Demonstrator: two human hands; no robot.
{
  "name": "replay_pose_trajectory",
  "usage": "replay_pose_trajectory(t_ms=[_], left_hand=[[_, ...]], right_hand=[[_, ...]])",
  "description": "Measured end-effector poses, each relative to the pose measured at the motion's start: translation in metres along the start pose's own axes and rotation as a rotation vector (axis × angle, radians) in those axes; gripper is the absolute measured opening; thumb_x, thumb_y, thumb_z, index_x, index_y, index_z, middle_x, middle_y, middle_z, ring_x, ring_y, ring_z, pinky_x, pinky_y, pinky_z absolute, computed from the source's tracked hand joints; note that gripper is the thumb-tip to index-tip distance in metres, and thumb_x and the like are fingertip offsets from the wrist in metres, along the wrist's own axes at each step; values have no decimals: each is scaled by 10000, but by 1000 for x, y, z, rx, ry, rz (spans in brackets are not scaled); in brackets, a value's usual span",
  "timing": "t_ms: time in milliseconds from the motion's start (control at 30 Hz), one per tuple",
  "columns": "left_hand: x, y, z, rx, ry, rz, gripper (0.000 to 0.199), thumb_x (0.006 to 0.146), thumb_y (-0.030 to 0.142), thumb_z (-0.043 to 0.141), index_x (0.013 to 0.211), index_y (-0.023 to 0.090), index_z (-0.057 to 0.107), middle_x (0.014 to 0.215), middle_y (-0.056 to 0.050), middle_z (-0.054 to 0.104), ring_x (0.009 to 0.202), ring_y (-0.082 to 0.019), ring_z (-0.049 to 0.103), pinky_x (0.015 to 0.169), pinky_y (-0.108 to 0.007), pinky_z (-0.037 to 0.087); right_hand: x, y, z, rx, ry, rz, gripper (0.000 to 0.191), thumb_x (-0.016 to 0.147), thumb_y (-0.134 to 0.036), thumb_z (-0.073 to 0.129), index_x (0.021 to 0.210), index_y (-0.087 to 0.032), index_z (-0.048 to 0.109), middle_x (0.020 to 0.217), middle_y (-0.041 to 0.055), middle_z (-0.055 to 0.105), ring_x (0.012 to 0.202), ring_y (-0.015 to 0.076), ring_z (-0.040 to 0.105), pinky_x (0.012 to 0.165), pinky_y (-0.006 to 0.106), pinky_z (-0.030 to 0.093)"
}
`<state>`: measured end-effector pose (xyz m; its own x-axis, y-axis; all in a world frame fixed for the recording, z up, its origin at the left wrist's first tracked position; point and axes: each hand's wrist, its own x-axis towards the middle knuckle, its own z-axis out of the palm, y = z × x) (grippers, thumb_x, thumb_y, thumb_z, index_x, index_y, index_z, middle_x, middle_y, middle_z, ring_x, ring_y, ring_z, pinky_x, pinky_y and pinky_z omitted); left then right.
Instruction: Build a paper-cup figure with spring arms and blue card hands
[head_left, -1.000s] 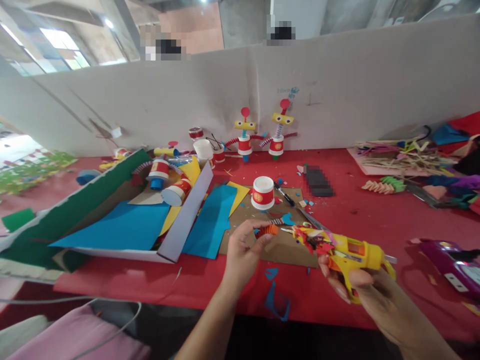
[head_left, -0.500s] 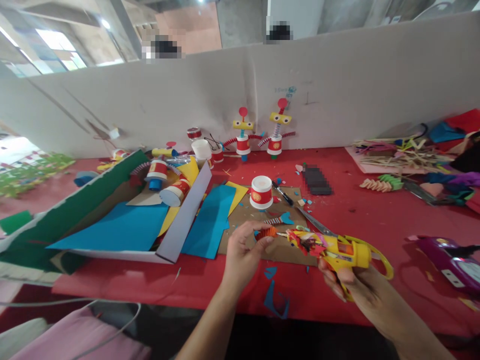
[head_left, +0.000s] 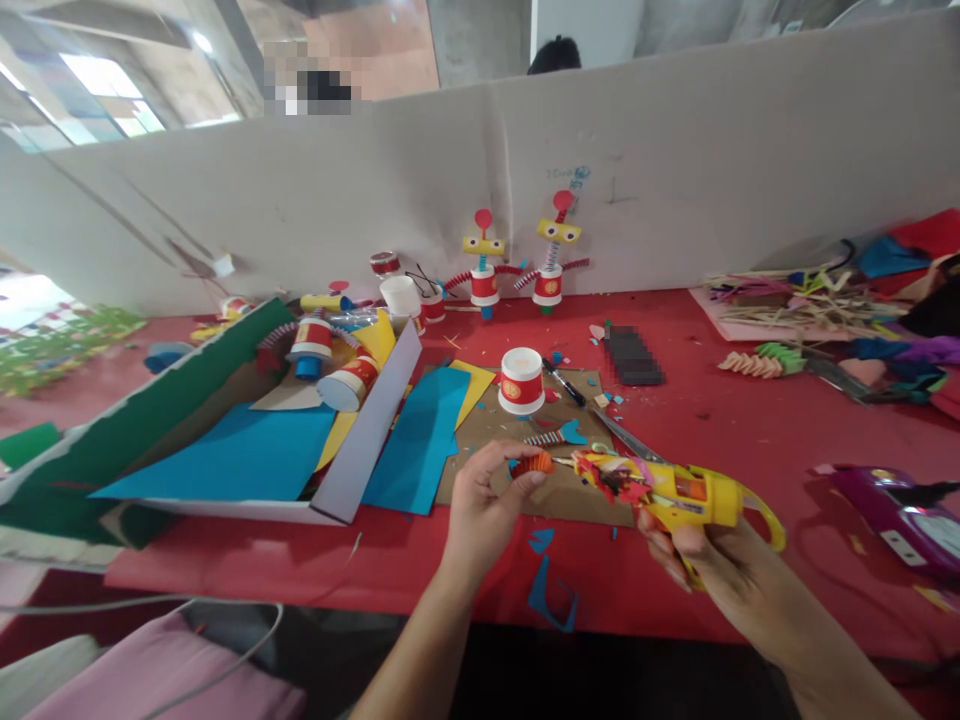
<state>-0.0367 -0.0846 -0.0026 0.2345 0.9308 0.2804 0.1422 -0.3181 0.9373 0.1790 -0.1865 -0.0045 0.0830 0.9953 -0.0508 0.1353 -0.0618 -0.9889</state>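
The left hand [head_left: 487, 490] is holding a small orange accordion-folded paper strip [head_left: 535, 463] above a flat brown cardboard sheet [head_left: 574, 498], its fingers pinching the strip. The right hand [head_left: 720, 560] is grasping a yellow plastic glue gun [head_left: 694, 495], its fingers wrapping around the handle. The gun's metal nozzle [head_left: 562, 461] is pointing at the strip's right end; whether they are touching is unclear. Beyond the strip, an upturned red-and-white paper cup [head_left: 521, 385] is standing near a black marker pen [head_left: 564, 383] on the red-covered worktop [head_left: 697, 405].

One glue gun [head_left: 694, 497], two figures [head_left: 484, 287] by wall [head_left: 675, 160].
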Motion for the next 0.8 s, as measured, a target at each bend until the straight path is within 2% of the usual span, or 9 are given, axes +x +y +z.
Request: replay_pose_trajectory(t_ms=[333,500,567,667,700,733,800], left_hand=[[-1,-1,-1,-32,1,-60,123,786,239,703,906,215,712,912,-25,709,878,-170,628,822,-288,468],[-3,-6,-1,-87,18,-90,139,792,256,698,924,213,705,911,-25,706,870,-166,630,789,-269,476],[0,-6,-5,-97,37,-81,147,800,260,687,938,211,696,919,-27,705,876,-166,632,780,-265,479],[15,-3,-20,-1,98,-20,150,810,247,662,954,209,681,938,-28,703,902,-165,631,812,-272,475],[23,-2,-26,53,124,11,150,813,236,649,957,207,678,939,-27,703,900,-164,633,818,-275,473],[33,-2,-33,114,146,42,149,808,225,644,952,205,678,938,-26,704,896,-164,634,820,-278,471],[56,-4,-47,247,175,107,136,795,202,639,924,202,682,935,-26,711,887,-167,641,828,-288,469]], right_hand=[[1,-3,1,-62,-6,-37,442,871,-606,491,788,-187,606,560,3,504,485,129,445,458,275,388],[4,1,-5,-193,-13,-70,459,888,-604,450,765,-193,612,530,7,511,465,140,472,466,283,410],[11,4,-18,-334,61,-66,445,869,-621,460,788,-210,611,557,27,550,489,176,531,469,299,424],[32,13,-48,-767,293,-59,426,841,-638,475,875,-231,597,699,109,641,627,289,632,518,361,421],[41,20,-61,-922,345,-39,403,855,-617,463,849,-230,578,742,141,647,638,313,637,520,380,403],[50,27,-74,-1054,335,-19,381,881,-579,441,849,-221,569,782,170,646,636,328,638,517,395,388],[67,46,-99,-1230,402,-23,362,899,-510,419,831,-195,586,756,197,625,564,333,617,493,419,366]])
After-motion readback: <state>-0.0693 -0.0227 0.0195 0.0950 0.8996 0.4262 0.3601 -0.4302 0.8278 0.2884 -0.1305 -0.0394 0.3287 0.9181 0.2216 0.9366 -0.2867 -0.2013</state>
